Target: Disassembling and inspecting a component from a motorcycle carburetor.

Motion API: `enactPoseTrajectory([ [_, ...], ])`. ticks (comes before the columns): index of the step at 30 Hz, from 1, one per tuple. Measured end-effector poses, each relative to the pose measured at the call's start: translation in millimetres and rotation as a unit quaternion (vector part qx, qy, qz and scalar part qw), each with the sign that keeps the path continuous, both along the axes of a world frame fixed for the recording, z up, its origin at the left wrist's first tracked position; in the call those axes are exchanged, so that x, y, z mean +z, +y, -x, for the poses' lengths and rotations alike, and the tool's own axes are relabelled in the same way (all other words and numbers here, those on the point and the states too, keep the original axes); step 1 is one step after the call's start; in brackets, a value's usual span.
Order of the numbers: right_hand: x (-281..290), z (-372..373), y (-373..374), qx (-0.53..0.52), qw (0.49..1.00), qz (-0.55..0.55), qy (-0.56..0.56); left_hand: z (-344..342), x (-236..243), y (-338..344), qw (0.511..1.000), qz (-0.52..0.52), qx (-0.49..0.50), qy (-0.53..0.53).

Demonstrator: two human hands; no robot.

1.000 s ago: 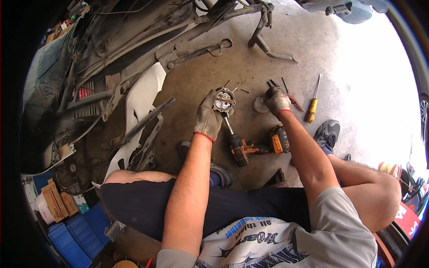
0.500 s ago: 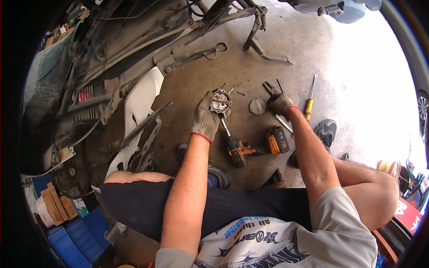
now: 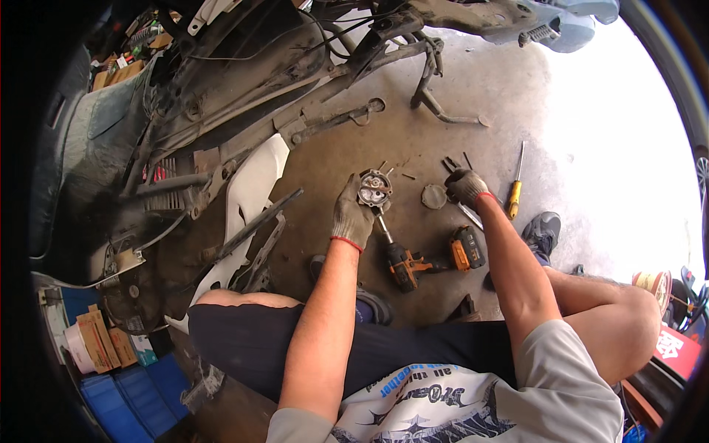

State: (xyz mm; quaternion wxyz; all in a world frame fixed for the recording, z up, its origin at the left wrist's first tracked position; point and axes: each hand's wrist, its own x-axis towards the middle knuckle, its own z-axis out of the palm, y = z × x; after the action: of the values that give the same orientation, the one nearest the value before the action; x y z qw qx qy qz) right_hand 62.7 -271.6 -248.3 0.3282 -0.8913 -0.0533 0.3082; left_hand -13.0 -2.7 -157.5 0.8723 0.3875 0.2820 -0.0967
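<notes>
Beneath everything spreads a concrete floor (image 3: 495, 88), brownish and stained toward the left, bleached almost white by light on the right. A bike (image 3: 221, 118), dark and dusty, fills the upper left, its bent tube stand (image 3: 447, 114) reaching out over the concrete. A person (image 3: 443, 406) in a grey shirt and dark shorts sits low, knees spread. A long white panel (image 3: 255, 177) slants between the bike and the person's left knee. Blue bins (image 3: 140, 395) stand in the lower left corner, with brown boxes (image 3: 96, 340) just beyond them; at the right edge is a red box (image 3: 676, 354).

On the floor between the feet lies an orange and black drill (image 3: 402, 266), its shaft pointing toward the left hand. The hands, both gloved, are apart: the left hand (image 3: 353, 214) is wrapped around a round metal housing (image 3: 375, 188), open face up, and the right hand (image 3: 467, 188) is closed over the pliers (image 3: 449, 165), whose jaws stick out ahead. A yellow-handled screwdriver (image 3: 515, 198) lies to the right. Between the hands is a flat grey disc (image 3: 433, 196). Smallest is a thin pin (image 3: 408, 176), near the housing.
</notes>
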Motion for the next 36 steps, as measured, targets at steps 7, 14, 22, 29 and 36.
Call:
enactPoseTrajectory([
  [7, 14, 6, -13, -0.312, 0.927, -0.189, 0.091, -6, 2, -5, 1.000, 0.003, -0.005, -0.018],
  [14, 8, 23, 7, -0.290, 0.939, -0.153, 0.105, -3, 9, -8, 1.000, -0.003, 0.005, -0.026],
  [22, 8, 58, 71, -0.107, 0.979, -0.134, 0.113, -3, 7, -7, 0.998, -0.003, 0.007, -0.056],
  [29, 24, 108, 116, 0.108, 0.992, 0.029, 0.067, 1, 6, 1, 0.998, -0.022, 0.025, -0.050],
  [36, 23, 108, 108, 0.128, 0.990, 0.013, 0.063, 3, 7, 1, 0.998, -0.010, 0.040, -0.048],
])
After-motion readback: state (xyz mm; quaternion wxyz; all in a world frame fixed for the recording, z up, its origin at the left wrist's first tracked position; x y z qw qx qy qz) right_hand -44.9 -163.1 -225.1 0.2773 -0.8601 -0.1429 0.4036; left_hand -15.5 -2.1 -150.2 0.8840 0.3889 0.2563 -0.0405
